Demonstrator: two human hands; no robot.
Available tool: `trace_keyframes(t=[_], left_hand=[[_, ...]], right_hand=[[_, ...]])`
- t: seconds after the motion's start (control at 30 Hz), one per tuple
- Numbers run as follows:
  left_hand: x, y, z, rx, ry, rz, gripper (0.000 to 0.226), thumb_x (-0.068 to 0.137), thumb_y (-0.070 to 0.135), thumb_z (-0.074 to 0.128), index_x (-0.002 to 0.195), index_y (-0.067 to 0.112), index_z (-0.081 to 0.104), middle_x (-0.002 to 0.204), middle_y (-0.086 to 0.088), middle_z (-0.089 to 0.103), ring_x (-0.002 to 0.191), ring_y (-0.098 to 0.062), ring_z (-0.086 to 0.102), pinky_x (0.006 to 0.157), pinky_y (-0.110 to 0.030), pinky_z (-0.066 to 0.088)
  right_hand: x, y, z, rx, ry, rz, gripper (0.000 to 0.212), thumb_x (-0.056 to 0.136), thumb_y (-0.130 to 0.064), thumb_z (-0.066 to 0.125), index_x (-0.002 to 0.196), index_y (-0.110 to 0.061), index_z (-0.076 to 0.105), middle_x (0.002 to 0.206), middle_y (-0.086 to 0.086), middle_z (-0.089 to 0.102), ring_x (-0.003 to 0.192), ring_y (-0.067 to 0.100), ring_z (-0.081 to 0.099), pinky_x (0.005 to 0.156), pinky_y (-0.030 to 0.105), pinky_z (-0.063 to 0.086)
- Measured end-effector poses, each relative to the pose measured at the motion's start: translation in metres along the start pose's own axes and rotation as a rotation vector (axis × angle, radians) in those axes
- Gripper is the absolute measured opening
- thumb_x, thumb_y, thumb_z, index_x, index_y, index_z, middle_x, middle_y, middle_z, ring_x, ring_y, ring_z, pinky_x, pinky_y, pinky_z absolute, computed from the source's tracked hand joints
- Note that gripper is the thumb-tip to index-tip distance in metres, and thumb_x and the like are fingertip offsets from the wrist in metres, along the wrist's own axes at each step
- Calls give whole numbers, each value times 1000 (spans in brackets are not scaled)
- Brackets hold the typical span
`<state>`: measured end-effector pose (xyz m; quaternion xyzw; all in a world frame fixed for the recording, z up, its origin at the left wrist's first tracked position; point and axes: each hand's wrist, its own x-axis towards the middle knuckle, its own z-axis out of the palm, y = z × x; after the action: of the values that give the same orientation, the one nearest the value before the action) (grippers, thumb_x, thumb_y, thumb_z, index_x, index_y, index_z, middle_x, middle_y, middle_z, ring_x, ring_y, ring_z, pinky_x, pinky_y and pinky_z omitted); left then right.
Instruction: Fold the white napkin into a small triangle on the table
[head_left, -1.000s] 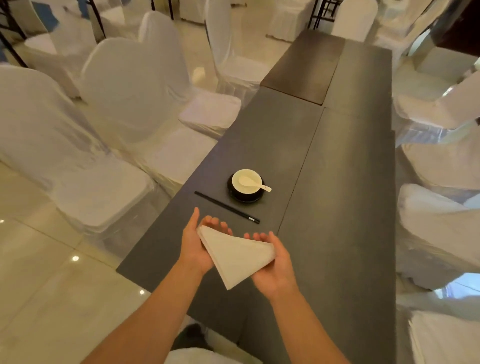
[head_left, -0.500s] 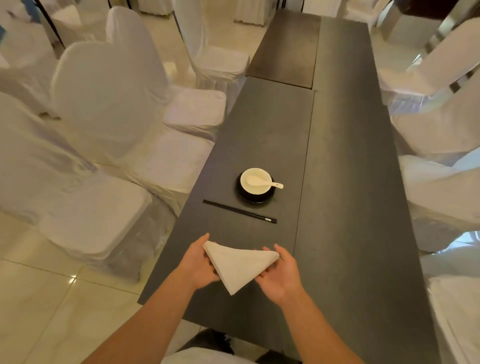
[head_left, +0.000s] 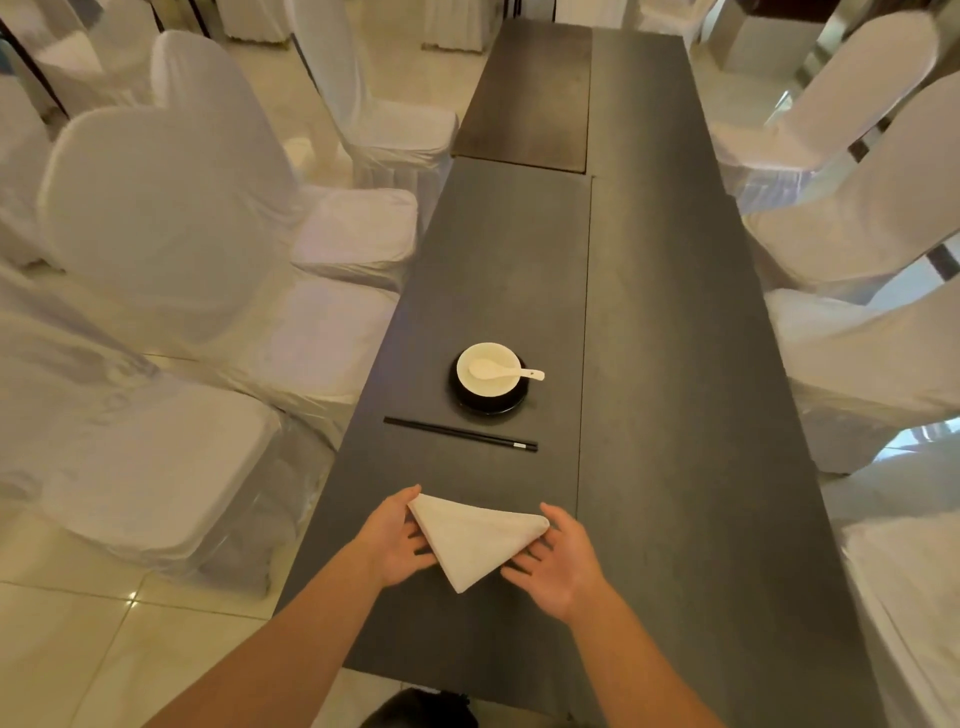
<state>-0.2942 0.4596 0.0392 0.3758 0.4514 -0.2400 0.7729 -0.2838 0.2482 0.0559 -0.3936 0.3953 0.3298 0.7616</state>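
Observation:
The white napkin (head_left: 475, 540) is folded into a small triangle with its point toward me, low over the near end of the dark table (head_left: 675, 415). My left hand (head_left: 397, 540) holds its left corner, thumb on top. My right hand (head_left: 558, 564) holds the right corner, fingers spread under the edge. I cannot tell whether the napkin touches the tabletop.
Beyond the napkin lie black chopsticks (head_left: 460, 434) crosswise, then a white bowl (head_left: 487, 370) with a white spoon (head_left: 506, 371) on a black saucer (head_left: 488, 402). White-covered chairs (head_left: 171, 249) line the left side, and more chairs (head_left: 857, 332) stand on the right.
Both hands have lowered the folded napkin from mid-air toward the tabletop and turned it flatter. The camera view has shifted, centring the table.

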Motion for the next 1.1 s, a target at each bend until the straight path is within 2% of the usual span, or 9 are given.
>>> trace_keyframes(t=[0.13, 0.3, 0.47, 0.57, 0.7, 0.83, 0.97, 1.1], left_hand=[[9, 1, 2, -4, -3, 9, 45, 95, 38, 53, 131, 11, 49, 127, -14, 58, 114, -32, 56, 88, -50, 47], [20, 5, 7, -14, -4, 2, 45, 95, 35, 53, 132, 11, 47, 127, -15, 57, 116, -32, 55, 96, -51, 45], [46, 17, 6, 29, -11, 6, 47, 95, 34, 53, 134, 10, 45, 132, -15, 53, 120, -34, 52, 103, -52, 41], [56, 24, 9, 42, -13, -6, 46, 95, 35, 53, 133, 10, 47, 132, -14, 54, 120, -35, 52, 106, -55, 39], [62, 30, 7, 55, -5, -13, 46, 95, 36, 52, 133, 10, 46, 134, -13, 52, 124, -35, 50, 109, -56, 36], [60, 32, 5, 53, 13, -9, 49, 95, 37, 52, 135, 9, 44, 135, -16, 51, 126, -38, 48, 108, -56, 36], [49, 39, 2, 80, 5, 5, 59, 95, 36, 52, 144, 10, 34, 144, -17, 44, 133, -37, 42, 112, -56, 31], [29, 49, 4, 73, 7, 58, 67, 97, 32, 51, 151, 12, 18, 153, -13, 34, 139, -34, 35, 115, -54, 27]], right_hand=[[10, -3, -1, -8, 1, 25, 48, 89, -34, 59, 129, -11, 49, 124, 17, 57, 120, 40, 51, 112, 58, 28], [25, -11, 0, 8, 24, 45, 27, 87, -34, 61, 107, -17, 53, 116, 16, 58, 129, 44, 44, 114, 58, 25], [38, -23, 8, -3, 16, 54, 40, 87, -35, 61, 118, -15, 46, 112, 15, 57, 133, 43, 40, 116, 57, 24], [51, -29, 9, -11, 10, 44, 42, 87, -36, 61, 122, -17, 45, 124, 16, 52, 137, 42, 36, 116, 57, 22], [61, -31, 14, -47, 8, 51, 61, 86, -39, 61, 140, -17, 41, 139, 15, 47, 137, 42, 35, 116, 58, 22], [58, -27, 18, -70, 17, 54, 71, 86, -40, 61, 147, -21, 32, 151, 13, 38, 139, 43, 32, 116, 57, 23], [46, -21, 20, -119, 63, 57, 72, 88, -40, 60, 149, -20, 28, 152, 11, 37, 139, 42, 33, 115, 57, 25], [24, -15, 24, -276, 86, 59, 67, 90, -39, 60, 147, -17, 32, 149, 9, 42, 138, 36, 36, 114, 54, 29]])
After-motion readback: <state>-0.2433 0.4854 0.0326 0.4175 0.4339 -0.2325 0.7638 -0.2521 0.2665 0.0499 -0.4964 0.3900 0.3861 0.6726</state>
